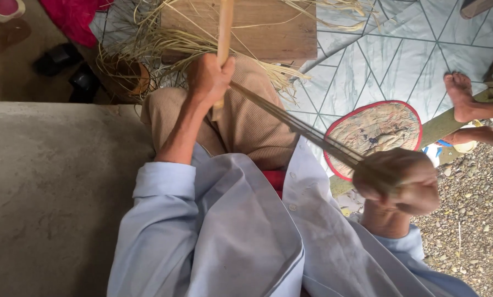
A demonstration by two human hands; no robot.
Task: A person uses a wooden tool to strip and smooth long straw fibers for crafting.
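Head camera, one view, looking steeply down the wearer's own body.

The lens sits close above the pale blue shirt [219,231] and tan-trousered lap [246,126], facing forward and down. Both hands fall near frame centre, the left hand [209,77] further out, the right hand [397,181] nearer the lens. The patterned floor mat [400,60] fills the top right.

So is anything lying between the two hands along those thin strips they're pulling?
Nothing visible. The strips run straight from the left hand, which also grips a stick, to the right hand, passing only above the person's knee.
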